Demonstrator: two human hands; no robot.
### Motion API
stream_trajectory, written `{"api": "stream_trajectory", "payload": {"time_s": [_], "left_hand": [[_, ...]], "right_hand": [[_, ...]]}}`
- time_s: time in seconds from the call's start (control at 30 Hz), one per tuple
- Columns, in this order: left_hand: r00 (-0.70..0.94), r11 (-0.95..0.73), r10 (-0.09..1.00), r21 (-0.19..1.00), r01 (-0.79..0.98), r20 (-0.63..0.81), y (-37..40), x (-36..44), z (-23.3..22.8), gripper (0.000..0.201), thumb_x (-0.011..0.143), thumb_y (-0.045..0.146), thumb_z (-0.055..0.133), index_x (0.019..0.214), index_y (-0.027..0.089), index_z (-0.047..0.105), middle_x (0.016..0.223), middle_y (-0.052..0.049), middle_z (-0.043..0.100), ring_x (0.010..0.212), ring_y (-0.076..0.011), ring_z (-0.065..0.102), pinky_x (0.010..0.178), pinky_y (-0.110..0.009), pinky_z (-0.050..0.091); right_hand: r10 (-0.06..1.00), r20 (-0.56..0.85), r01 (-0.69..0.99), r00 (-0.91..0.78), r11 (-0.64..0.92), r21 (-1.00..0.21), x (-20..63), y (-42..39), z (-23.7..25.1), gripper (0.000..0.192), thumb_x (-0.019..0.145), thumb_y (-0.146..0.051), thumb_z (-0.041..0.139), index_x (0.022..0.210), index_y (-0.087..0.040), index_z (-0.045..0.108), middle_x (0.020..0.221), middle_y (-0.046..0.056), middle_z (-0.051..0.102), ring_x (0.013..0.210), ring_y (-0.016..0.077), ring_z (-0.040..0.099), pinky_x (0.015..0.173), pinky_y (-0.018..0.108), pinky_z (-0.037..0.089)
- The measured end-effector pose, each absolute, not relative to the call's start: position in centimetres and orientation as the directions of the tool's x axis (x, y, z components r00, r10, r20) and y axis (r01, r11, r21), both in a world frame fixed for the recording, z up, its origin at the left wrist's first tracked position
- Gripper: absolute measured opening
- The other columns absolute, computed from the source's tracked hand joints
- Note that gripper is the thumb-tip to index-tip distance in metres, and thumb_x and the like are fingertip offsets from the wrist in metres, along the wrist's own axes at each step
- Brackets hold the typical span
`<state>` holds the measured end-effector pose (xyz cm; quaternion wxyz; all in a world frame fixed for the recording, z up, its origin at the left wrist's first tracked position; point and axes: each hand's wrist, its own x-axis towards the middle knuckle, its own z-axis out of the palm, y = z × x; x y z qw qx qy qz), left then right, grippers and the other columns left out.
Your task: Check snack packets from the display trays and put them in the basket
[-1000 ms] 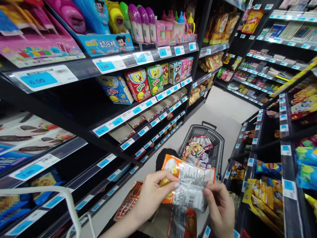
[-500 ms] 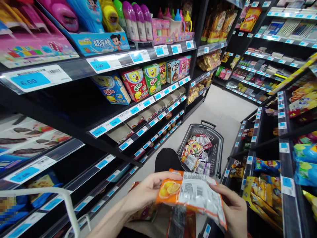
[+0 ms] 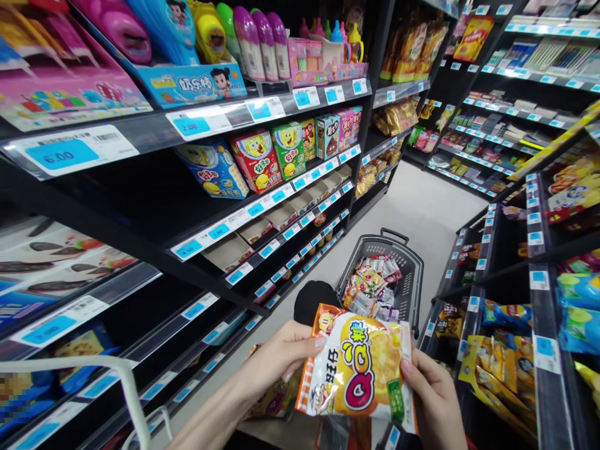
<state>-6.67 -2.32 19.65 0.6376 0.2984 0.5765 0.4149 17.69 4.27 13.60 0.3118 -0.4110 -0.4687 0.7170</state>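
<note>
Between my two hands is an orange and white bag of gummy candy (image 3: 359,369), its printed front facing up at me. My left hand (image 3: 284,353) pinches the bag's left edge, thumb on top. At the right edge, my right hand (image 3: 434,390) grips it with the thumb over the front and the other fingers behind. Just beyond the bag, a grey shopping basket (image 3: 415,275) on the floor holds several small candy bags (image 3: 370,278). More packets (image 3: 276,397) lie below my left forearm, partly covered by my hand and the bag.
Black shelving with price tags (image 3: 253,209) runs along the left, carrying boxed snacks (image 3: 255,159) and toy-like candy (image 3: 248,40). Low racks of bagged snacks (image 3: 497,369) stand on the right. A white curved rail (image 3: 126,381) crosses the lower left. Grey floor (image 3: 422,194) extends past the basket.
The candy bag has been turned over, from its barcoded back to its printed front. Both hands keep hold of its ends.
</note>
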Motion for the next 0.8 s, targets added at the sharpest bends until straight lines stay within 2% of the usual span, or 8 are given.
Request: {"api": "stream_trajectory", "payload": {"time_s": [0.27, 0.33, 0.4, 0.43, 0.5, 0.6, 0.67, 0.8], "left_hand": [[0.081, 0.437, 0.899, 0.884, -0.164, -0.430, -2.2, -7.0, 19.4, 0.055, 0.075, 0.062, 0.059, 0.046, 0.017, 0.049, 0.038, 0.008, 0.028, 0.040, -0.0066, 0.018, 0.044, -0.025, 0.012], [0.000, 0.408, 0.912, 0.911, -0.060, -0.409, -2.1, -6.9, 19.1, 0.045, 0.080, 0.055, 0.059, 0.059, 0.016, 0.058, 0.047, 0.007, 0.037, 0.045, -0.0082, 0.029, 0.047, -0.023, 0.022], [-0.161, 0.393, 0.912, 0.917, 0.073, -0.378, -2.2, -6.4, 18.9, 0.027, 0.082, 0.042, 0.062, 0.093, 0.018, 0.067, 0.067, 0.003, 0.052, 0.059, -0.0120, 0.046, 0.059, -0.024, 0.037], [-0.207, 0.393, 0.907, 0.913, 0.108, -0.366, -2.4, -6.0, 18.8, 0.036, 0.082, 0.036, 0.064, 0.114, 0.021, 0.062, 0.082, 0.000, 0.057, 0.070, -0.0146, 0.053, 0.069, -0.027, 0.042], [-0.119, 0.370, 0.925, 0.927, 0.054, -0.362, -2.8, -5.0, 18.7, 0.064, 0.081, 0.036, 0.066, 0.140, 0.026, 0.043, 0.113, -0.007, 0.058, 0.095, -0.0209, 0.057, 0.087, -0.034, 0.044], [0.149, 0.289, 0.955, 0.923, -0.255, -0.258, -3.4, -3.2, 18.8, 0.079, 0.079, 0.053, 0.066, 0.147, 0.026, 0.035, 0.138, -0.012, 0.049, 0.122, -0.0290, 0.048, 0.103, -0.041, 0.038], [0.134, 0.227, 0.973, 0.874, -0.429, -0.187, -3.5, -2.3, 18.8, 0.079, 0.076, 0.058, 0.067, 0.143, 0.024, 0.041, 0.138, -0.012, 0.053, 0.127, -0.0314, 0.046, 0.108, -0.043, 0.034], [0.034, 0.213, 0.972, 0.805, -0.554, -0.234, -3.3, -1.6, 18.3, 0.076, 0.072, 0.050, 0.076, 0.138, 0.022, 0.049, 0.130, -0.012, 0.061, 0.123, -0.0328, 0.051, 0.107, -0.044, 0.036]], "right_hand": [[0.842, -0.297, -0.111, -0.450, -0.383, -0.917, 17.3, 4.1, 15.1, 0.031, 0.081, -0.045, 0.064, 0.066, -0.018, 0.060, 0.060, 0.002, 0.059, 0.056, 0.0176, 0.054, 0.051, 0.027, 0.043], [0.910, -0.208, -0.058, -0.358, -0.244, -0.968, 17.1, 3.8, 15.7, 0.032, 0.085, -0.042, 0.060, 0.063, -0.020, 0.055, 0.057, -0.001, 0.053, 0.051, 0.0146, 0.049, 0.049, 0.025, 0.038], [0.965, 0.050, 0.114, -0.258, 0.082, -0.990, 16.5, 3.6, 16.4, 0.033, 0.088, -0.033, 0.057, 0.059, -0.020, 0.050, 0.055, -0.003, 0.046, 0.049, 0.0123, 0.043, 0.049, 0.025, 0.033], [0.939, 0.233, 0.232, -0.252, 0.292, -0.928, 16.1, 3.5, 16.8, 0.032, 0.089, -0.027, 0.056, 0.059, -0.021, 0.049, 0.054, -0.003, 0.043, 0.049, 0.0122, 0.042, 0.050, 0.026, 0.032], [0.755, 0.541, 0.415, -0.371, 0.656, -0.630, 14.7, 3.3, 17.4, 0.031, 0.087, -0.016, 0.056, 0.058, -0.021, 0.049, 0.053, -0.003, 0.042, 0.050, 0.0132, 0.039, 0.053, 0.029, 0.029], [0.492, 0.649, 0.462, -0.580, 0.855, -0.235, 12.4, 3.0, 17.8, 0.031, 0.086, -0.010, 0.054, 0.057, -0.021, 0.049, 0.051, 0.000, 0.044, 0.049, 0.0158, 0.038, 0.053, 0.033, 0.026], [0.435, 0.647, 0.402, -0.626, 0.891, -0.210, 11.4, 2.6, 17.8, 0.022, 0.087, -0.011, 0.049, 0.068, -0.018, 0.057, 0.054, 0.002, 0.051, 0.052, 0.0177, 0.043, 0.053, 0.033, 0.027], [0.422, 0.683, 0.184, -0.597, 0.900, -0.395, 12.5, 2.2, 17.4, 0.026, 0.086, -0.008, 0.050, 0.109, -0.011, 0.062, 0.072, 0.005, 0.061, 0.066, 0.0186, 0.050, 0.062, 0.033, 0.040]]}}
